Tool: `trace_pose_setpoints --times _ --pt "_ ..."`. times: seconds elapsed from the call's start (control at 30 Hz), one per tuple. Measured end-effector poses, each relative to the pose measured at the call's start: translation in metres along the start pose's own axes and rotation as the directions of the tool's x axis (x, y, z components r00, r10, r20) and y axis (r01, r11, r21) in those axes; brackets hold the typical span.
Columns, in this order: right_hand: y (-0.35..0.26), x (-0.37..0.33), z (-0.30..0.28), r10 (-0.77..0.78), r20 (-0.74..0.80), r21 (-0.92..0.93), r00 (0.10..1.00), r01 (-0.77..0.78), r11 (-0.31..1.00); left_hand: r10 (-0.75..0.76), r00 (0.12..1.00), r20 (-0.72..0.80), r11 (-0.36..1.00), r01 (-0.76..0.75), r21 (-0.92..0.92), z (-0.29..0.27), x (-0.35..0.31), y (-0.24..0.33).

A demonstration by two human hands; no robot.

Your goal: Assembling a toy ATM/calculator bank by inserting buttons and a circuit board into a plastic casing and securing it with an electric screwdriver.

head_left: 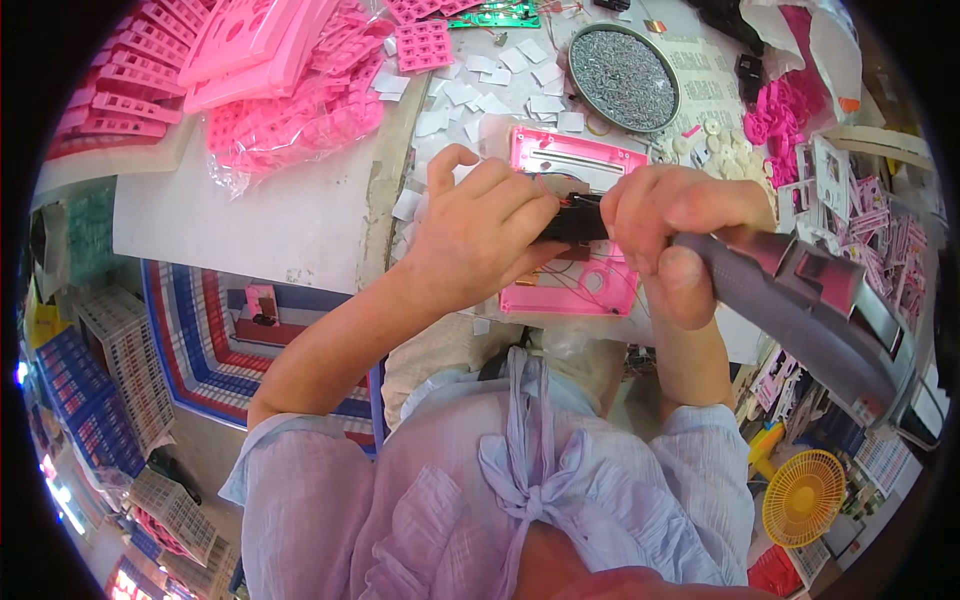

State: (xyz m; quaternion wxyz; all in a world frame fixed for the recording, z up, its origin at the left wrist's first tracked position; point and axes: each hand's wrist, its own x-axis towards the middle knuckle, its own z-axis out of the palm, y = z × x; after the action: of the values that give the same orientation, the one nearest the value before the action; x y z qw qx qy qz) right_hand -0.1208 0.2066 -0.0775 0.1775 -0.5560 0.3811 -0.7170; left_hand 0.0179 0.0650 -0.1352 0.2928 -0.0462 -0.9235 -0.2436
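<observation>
A pink plastic housing (597, 300) lies on the table in front of me, with thin red wires and dark parts inside it. In my right hand (685, 205) is a grey and black electric screwdriver (790, 310); the fingers wrap round it and its body slants down to the right. Its black front end (580, 220) points left over the housing. My left hand (480, 220) meets that end from the left, fingers curled inward and the index finger raised. Whatever its fingertips pinch is hidden. The tool's tip cannot be made out.
A round tray (677, 92) of small screws stands beyond the housing, near scattered white paper squares (492, 103). Pink panels (250, 50) and bagged pink parts (290, 130) pile up at left. Magenta pieces (775, 125) and white frames (830, 185) crowd the right.
</observation>
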Motion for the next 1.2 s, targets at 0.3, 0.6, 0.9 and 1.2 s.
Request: trace_pose_setpoints --times 0.3,0.6,0.9,1.2 --pt "0.003 0.008 -0.001 0.073 0.152 -0.256 0.986 -0.032 0.966 0.050 0.998 -0.037 0.997 -0.052 -0.051 0.004 -0.004 -0.003" --pt "-0.001 0.006 -0.029 0.467 -0.062 -0.025 0.882 -0.469 0.883 -0.010 1.000 0.018 0.998 0.009 0.056 0.000 -0.001 -0.002" --pt "-0.014 -0.027 -0.062 0.505 0.094 -0.839 0.858 -0.206 0.505 -0.366 0.930 0.032 0.873 0.355 -0.334 0.010 -0.006 -0.005" --pt "0.017 0.018 -0.072 0.858 -0.158 -0.864 0.489 -0.490 0.120 -0.235 0.970 0.064 0.971 0.238 -0.033 0.009 -0.001 0.009"
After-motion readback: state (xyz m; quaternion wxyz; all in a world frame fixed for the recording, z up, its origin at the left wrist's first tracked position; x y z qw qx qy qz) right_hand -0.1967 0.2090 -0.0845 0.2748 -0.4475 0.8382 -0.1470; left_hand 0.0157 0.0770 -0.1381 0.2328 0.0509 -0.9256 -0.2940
